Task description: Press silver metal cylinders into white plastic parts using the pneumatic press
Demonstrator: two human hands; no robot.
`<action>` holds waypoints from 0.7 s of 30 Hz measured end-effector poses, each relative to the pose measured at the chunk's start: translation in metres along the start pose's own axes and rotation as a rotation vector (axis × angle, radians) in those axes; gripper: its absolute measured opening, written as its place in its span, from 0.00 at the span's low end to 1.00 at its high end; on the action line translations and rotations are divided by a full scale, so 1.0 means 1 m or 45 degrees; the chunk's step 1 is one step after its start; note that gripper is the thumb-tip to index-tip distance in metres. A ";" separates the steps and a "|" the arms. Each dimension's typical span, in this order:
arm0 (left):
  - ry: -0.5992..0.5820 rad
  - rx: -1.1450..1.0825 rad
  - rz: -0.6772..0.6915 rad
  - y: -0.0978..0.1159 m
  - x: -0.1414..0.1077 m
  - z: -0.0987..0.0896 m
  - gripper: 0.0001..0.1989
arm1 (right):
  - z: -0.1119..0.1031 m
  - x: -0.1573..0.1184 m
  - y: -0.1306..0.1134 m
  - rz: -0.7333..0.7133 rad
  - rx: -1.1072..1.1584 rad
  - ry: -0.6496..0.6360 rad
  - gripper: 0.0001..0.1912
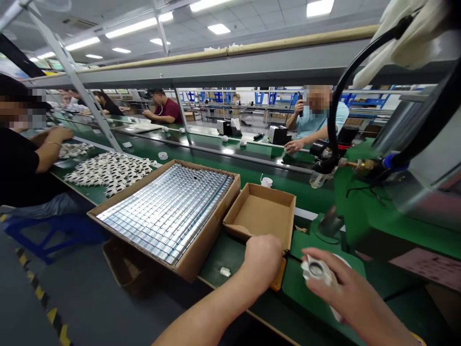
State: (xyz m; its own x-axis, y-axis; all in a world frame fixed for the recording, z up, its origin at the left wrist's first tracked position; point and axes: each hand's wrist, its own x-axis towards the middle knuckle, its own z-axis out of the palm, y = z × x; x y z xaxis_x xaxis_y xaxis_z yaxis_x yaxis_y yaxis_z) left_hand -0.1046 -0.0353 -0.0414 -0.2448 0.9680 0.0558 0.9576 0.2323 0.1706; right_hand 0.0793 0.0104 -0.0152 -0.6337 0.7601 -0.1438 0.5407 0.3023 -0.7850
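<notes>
In my right hand [345, 283] is a white plastic part [312, 270] with a round opening and pointed edges, gripped between thumb and fingers over the green machine base. My left hand [262, 262] is curled closed at the near right corner of a shallow cardboard box [266, 211]; its fingertips are turned away, so whatever they hold is hidden. Partly beneath that hand shows an orange-yellow fixture [279, 276]. A small whitish piece [225, 272] lies on the green table to the left of my left forearm.
A large carton [201, 254] full of shiny metal cylinders stands left of the shallow box. White star-shaped parts [111, 170] are heaped beyond it. The green machine [389, 211] with hoses rises at right. One person [21, 158] sits at left; another [317, 115] works across the line.
</notes>
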 end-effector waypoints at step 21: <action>-0.358 -2.570 -0.438 0.015 -0.050 -0.010 0.09 | 0.006 -0.031 0.007 -0.445 -0.054 0.302 0.11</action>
State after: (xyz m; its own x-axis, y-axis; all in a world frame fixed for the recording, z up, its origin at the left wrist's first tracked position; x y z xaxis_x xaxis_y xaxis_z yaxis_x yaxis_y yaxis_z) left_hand -0.0791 -0.0814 -0.0318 -0.1258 0.9477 -0.2933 -0.6392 0.1487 0.7545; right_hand 0.0992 -0.0147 -0.0197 -0.6408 0.7175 0.2732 0.3413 0.5850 -0.7358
